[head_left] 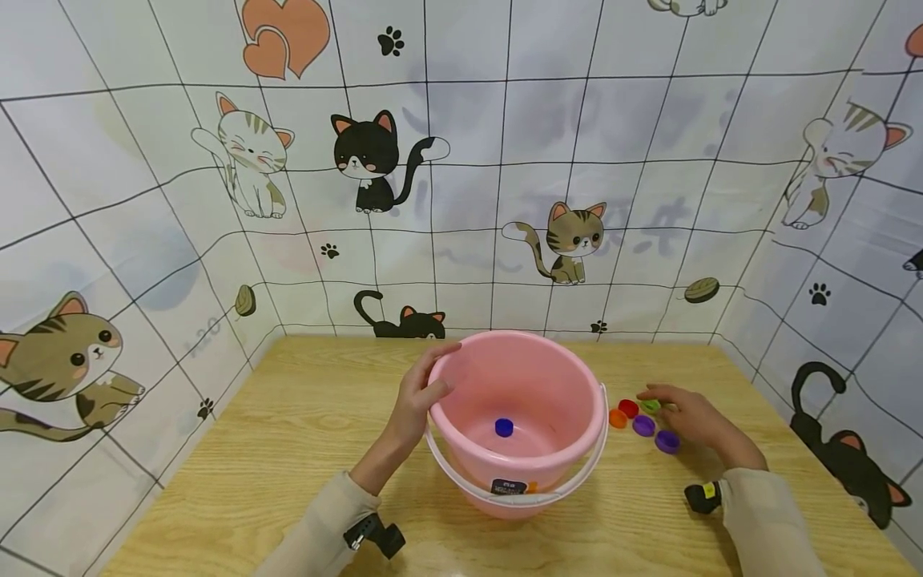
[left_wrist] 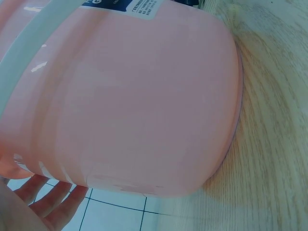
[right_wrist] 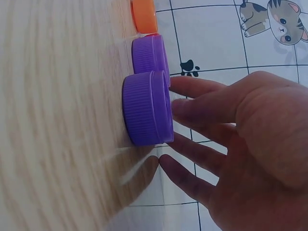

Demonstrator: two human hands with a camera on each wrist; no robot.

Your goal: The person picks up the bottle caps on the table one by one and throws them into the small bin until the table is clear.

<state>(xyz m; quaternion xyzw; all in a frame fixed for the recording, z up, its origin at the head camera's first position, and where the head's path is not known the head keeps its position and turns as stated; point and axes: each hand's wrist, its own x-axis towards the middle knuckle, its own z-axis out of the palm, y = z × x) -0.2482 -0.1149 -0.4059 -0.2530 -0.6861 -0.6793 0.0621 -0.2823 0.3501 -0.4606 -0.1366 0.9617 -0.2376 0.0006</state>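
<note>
A pink bucket [head_left: 519, 457] stands upright on the table, a blue bottle cap [head_left: 504, 427] on its bottom inside. My left hand [head_left: 421, 398] grips the bucket's left rim, thumb on the inner side; its other fingers show behind the wall in the left wrist view. To the right of the bucket, my right hand [head_left: 691, 414] reaches over several bottle caps, its fingers loosely extended at the green cap [head_left: 650, 405]. Close by lie a purple cap [head_left: 667, 441], another purple cap [head_left: 644, 425], a red cap [head_left: 628, 409] and an orange cap [head_left: 617, 418]. In the right wrist view the purple caps hide the green one.
The bucket's white handle [head_left: 519, 501] hangs down at its front. A wooden-topped table [head_left: 324, 417] extends on both sides of the bucket. Behind and beside it rises a white cat-patterned covering [head_left: 469, 192].
</note>
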